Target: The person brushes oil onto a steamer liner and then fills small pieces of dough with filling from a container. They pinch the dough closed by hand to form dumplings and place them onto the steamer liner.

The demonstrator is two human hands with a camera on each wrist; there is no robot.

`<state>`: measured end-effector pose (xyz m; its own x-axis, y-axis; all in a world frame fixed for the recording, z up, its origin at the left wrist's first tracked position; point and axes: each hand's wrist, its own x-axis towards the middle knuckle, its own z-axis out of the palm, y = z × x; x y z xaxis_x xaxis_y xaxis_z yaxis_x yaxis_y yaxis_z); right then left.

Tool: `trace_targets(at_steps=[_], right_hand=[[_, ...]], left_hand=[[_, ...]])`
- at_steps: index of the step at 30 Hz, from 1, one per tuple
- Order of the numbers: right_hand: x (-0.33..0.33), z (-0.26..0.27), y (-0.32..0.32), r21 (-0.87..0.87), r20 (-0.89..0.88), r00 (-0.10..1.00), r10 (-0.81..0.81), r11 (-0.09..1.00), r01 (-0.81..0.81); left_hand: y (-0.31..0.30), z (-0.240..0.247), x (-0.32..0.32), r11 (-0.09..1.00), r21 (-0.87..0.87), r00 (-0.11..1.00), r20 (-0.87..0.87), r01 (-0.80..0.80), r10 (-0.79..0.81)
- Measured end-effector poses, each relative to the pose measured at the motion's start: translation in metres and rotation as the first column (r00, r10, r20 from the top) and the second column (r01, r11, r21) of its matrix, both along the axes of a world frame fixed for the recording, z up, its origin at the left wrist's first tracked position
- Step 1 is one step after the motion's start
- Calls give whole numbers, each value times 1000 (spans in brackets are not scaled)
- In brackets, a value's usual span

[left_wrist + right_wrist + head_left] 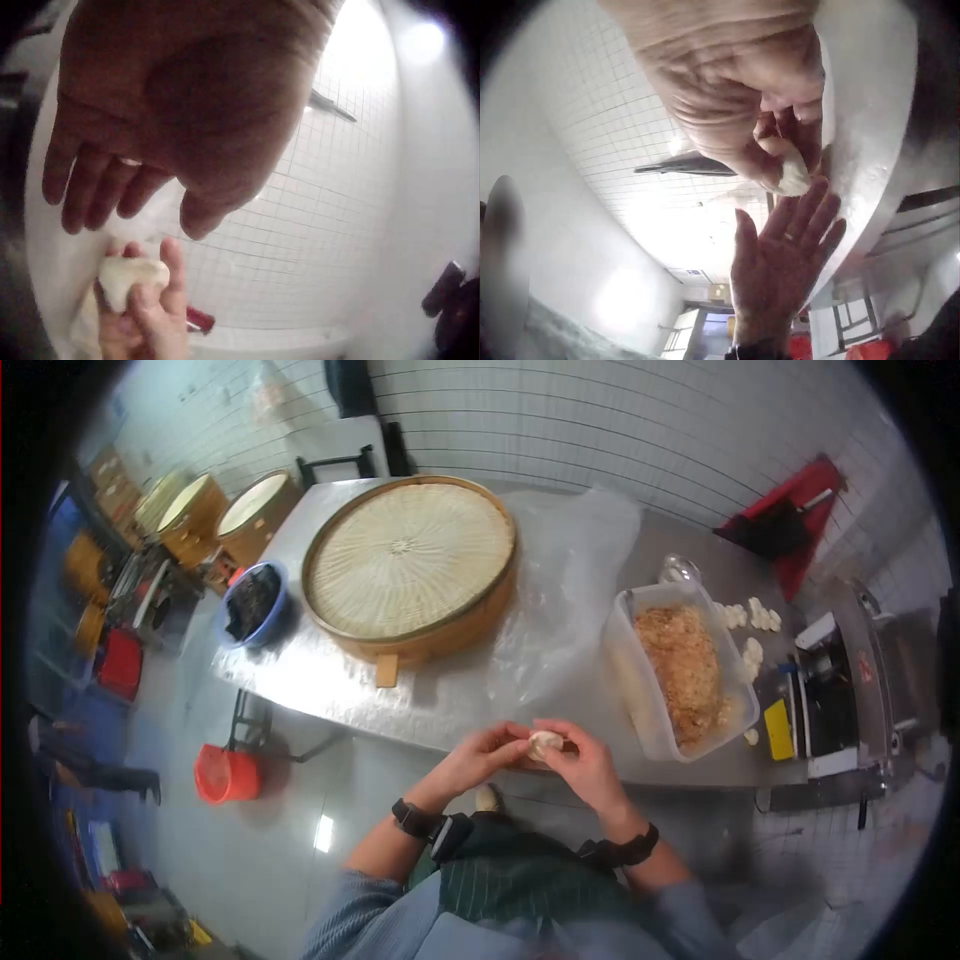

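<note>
A small pale piece of dough (546,741) is pinched between the thumb and fingers of my right hand (588,768), over the front edge of the metal table. In the left wrist view the dough (131,280) looks flattened, with an uneven rim. My left hand (472,758) is right beside it, fingertips close to the dough. Seen from the right wrist, the left hand (776,266) has its palm turned up and its fingers nearly straight. To the right stands a clear plastic tub (626,698) holding orange-brown minced filling (680,660).
A large round bamboo steamer (405,555) stands on the metal table (400,710), beside a crumpled plastic sheet (565,560). Several dough pieces (762,616) lie behind the tub. A blue bowl (262,622) with dark contents sits left; a machine (840,670) stands right.
</note>
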<state>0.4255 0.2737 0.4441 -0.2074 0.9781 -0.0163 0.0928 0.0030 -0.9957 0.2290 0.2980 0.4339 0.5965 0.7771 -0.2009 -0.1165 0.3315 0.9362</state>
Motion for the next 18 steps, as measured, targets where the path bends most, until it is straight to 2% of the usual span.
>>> trace_targets(at_steps=[1, 3, 4, 5, 7, 9, 11, 12, 14, 16, 18], right_hand=[[2, 6, 5, 87, 34, 997, -72, 994, 69], [8, 5, 13, 138, 94, 981, -171, 978, 157], [12, 3, 12, 180, 143, 961, -235, 961, 208], [15, 1, 11, 168, 153, 945, -288, 950, 262], [18, 0, 12, 84, -14, 960, -279, 956, 280], [25, 8, 16, 97, 38, 938, -345, 935, 341], [36, 8, 20, 154, 148, 948, -282, 953, 259], [43, 12, 19, 149, 144, 945, -295, 950, 274], [63, 23, 16, 185, 196, 922, -333, 936, 298], [103, 21, 19, 275, 240, 887, -395, 904, 328], [146, 20, 21, 256, 173, 850, -498, 856, 450]], left_hand=[[8, -4, 4, 999, -1, 999, 11, 34, -34], [25, -14, 12, 1000, 4, 1000, -7, 21, -21], [28, -11, 20, 999, -37, 999, 38, 9, -8], [30, -8, 27, 996, -51, 997, 45, 67, -65], [36, -5, 40, 991, -123, 997, 63, 58, -51], [42, -12, 48, 972, -167, 986, 50, 164, -158], [47, -12, 58, 972, -190, 986, 124, 135, -113], [51, -14, 60, 970, -195, 985, 118, 148, -127], [62, -20, 61, 995, -69, 998, -9, 66, -67], [72, -22, 58, 998, -64, 1000, -28, -9, 7], [77, -24, 57, 989, -75, 991, -39, -130, 127]])
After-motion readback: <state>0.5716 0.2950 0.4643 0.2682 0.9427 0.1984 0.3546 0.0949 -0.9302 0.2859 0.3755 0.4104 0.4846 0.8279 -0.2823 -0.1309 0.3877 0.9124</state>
